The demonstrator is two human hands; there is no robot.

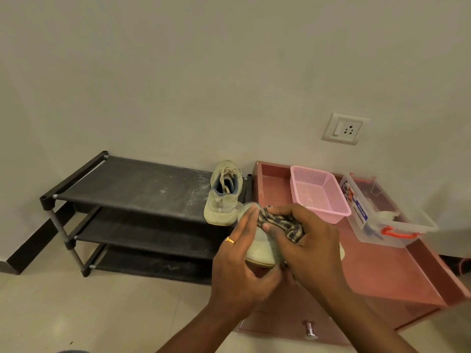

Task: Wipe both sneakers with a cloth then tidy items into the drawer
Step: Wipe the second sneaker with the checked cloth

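Observation:
My left hand (pixel 238 261) holds a pale sneaker (pixel 262 253) in the air, thumb under its sole and fingers along its side. With my right hand (pixel 305 243) I grip a dark-and-tan patterned cloth (pixel 280 224) and press it on top of that sneaker. The other pale sneaker (pixel 224 197) stands upright at the right end of the black shoe rack (pixel 132 189), heel toward me. Below my hands is the pink drawer unit (pixel 382 271) with a chrome knob (pixel 310 329) on its front.
A pink mesh basket (pixel 318 192) and a clear plastic box with a red handle (pixel 382 215) sit on top of the drawer unit. A wall socket (pixel 344 128) is on the wall behind. Beige tiled floor (pixel 102 314) lies at the lower left.

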